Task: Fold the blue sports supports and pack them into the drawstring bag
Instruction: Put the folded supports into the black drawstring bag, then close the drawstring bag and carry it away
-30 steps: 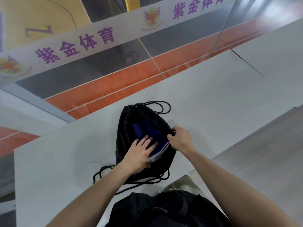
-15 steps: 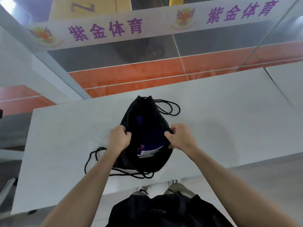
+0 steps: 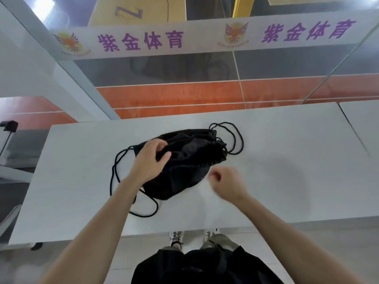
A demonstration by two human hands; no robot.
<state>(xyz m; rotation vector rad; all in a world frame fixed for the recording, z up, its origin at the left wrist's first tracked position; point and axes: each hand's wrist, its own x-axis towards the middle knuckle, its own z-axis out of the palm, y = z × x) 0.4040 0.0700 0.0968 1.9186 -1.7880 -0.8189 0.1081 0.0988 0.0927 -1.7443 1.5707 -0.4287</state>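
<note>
The black drawstring bag [image 3: 190, 160] lies on the white table [image 3: 287, 171], its gathered mouth turned to the right with cord loops [image 3: 235, 138] beyond it. More black cord [image 3: 114, 171] trails off the bag's left side and toward the front. My left hand [image 3: 150, 160] grips the bag's fabric at its upper left. Just right of the bag, my right hand [image 3: 227, 183] is blurred, with its fingers curled; I cannot tell whether it holds a cord. No blue supports show; the bag's inside is hidden.
A glass wall with a white banner [image 3: 205, 37] of purple characters runs behind the table. A second table [image 3: 363, 117] abuts at the right. A dark stand [image 3: 9, 128] sits at far left. My shoes [image 3: 176, 238] show below the table's front edge.
The bag's mouth, held wide with blue supports showing inside, is now drawn together and turned to the right. My right hand has let go of the rim and come away rightward.
</note>
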